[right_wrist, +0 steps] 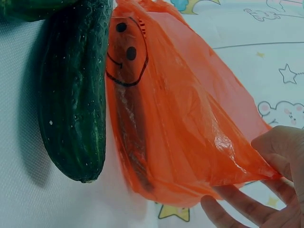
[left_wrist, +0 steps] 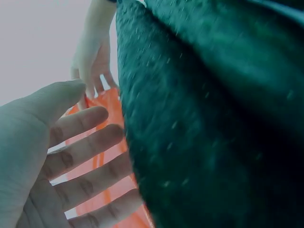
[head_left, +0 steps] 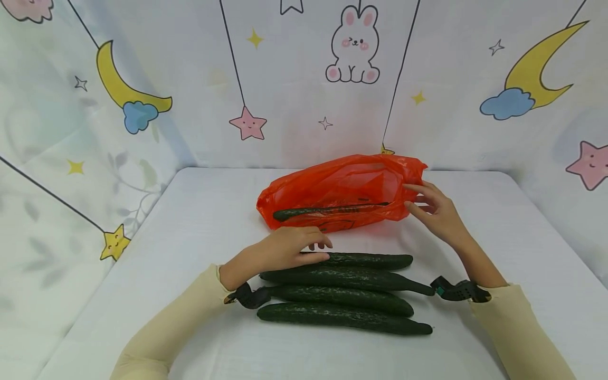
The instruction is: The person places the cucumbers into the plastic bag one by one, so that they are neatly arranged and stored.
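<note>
A red plastic bag [head_left: 332,184] lies on its side at the back of the table, with a dark green cucumber [head_left: 304,212] inside it. My right hand [head_left: 439,216] pinches the bag's right edge between thumb and fingers, as the right wrist view also shows. In front of the bag, several cucumbers [head_left: 347,315] lie side by side. Over the left end of the farthest cucumber [head_left: 370,260] is my left hand [head_left: 285,250], its fingers loosely extended and holding nothing. Whether its thumb touches that cucumber I cannot tell.
A white cloth covers the table [head_left: 209,211]. Behind it and at both sides hangs a pale curtain [head_left: 294,63] printed with stars, moons and a rabbit. Dark bands [head_left: 458,290] with wrist cameras are on both wrists, close to the ends of the cucumbers.
</note>
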Available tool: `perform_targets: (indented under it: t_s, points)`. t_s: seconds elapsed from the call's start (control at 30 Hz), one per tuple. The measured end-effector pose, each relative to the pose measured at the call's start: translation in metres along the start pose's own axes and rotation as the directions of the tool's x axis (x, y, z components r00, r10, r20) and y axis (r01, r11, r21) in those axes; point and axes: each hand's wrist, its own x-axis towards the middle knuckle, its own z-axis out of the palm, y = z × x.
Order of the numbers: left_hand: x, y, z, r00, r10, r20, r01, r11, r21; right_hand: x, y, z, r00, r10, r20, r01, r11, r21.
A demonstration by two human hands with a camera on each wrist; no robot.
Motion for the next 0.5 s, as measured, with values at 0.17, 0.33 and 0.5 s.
perform_targets:
  t_s: [0.17, 0.33, 0.5]
  points:
    - [-0.006, 0.005, 0.005, 0.998, 0.048, -0.028, -0.048, 0.999, 0.015, 0.0, -0.001, 0.0, 1.0, 0.007, 0.001, -0.007, 1.0, -0.001]
    - [-0.01, 0.007, 0.011, 0.998, 0.062, -0.018, -0.062, 0.998, 0.012, 0.0, 0.0, 0.0, 1.0, 0.007, 0.0, -0.007, 1.0, -0.009]
    - [-0.014, 0.009, 0.016, 0.998, 0.008, 0.055, -0.008, 1.0, -0.012, 0.0, 0.0, 0.0, 1.0, 0.005, 0.0, -0.005, 1.0, -0.003]
